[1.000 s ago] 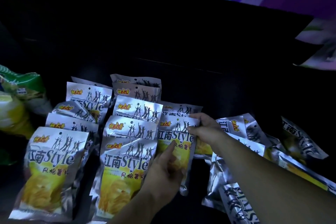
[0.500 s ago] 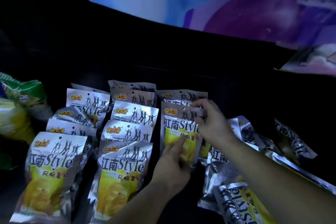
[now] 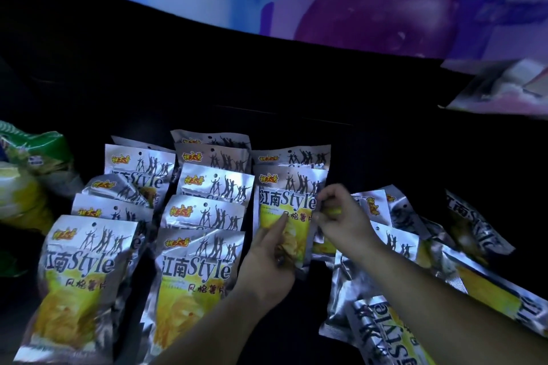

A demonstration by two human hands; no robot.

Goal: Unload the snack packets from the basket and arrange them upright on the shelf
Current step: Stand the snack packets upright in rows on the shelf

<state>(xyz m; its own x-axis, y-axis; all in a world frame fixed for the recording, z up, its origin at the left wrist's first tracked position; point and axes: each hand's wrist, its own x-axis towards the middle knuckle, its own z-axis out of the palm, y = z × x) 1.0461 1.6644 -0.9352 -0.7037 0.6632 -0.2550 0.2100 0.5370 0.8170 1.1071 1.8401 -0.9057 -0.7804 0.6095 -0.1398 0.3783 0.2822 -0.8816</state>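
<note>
The snack packet [image 3: 286,201] stands upright at the front of the third row on the shelf [image 3: 385,151], its long axis vertical. Both hands are on it. The left hand [image 3: 267,261] has its grip clamped on the lower front, thumb lying up the face. The right hand [image 3: 344,216] has its grip pinched on the packet's right edge, near the top. The right hand is also the nearer one to the loose packets [image 3: 394,246] lying flat just to its right (the basket is not in view). Open room lies in front of this row, toward the person, while two fuller rows [image 3: 204,210] crowd its left edge.
</note>
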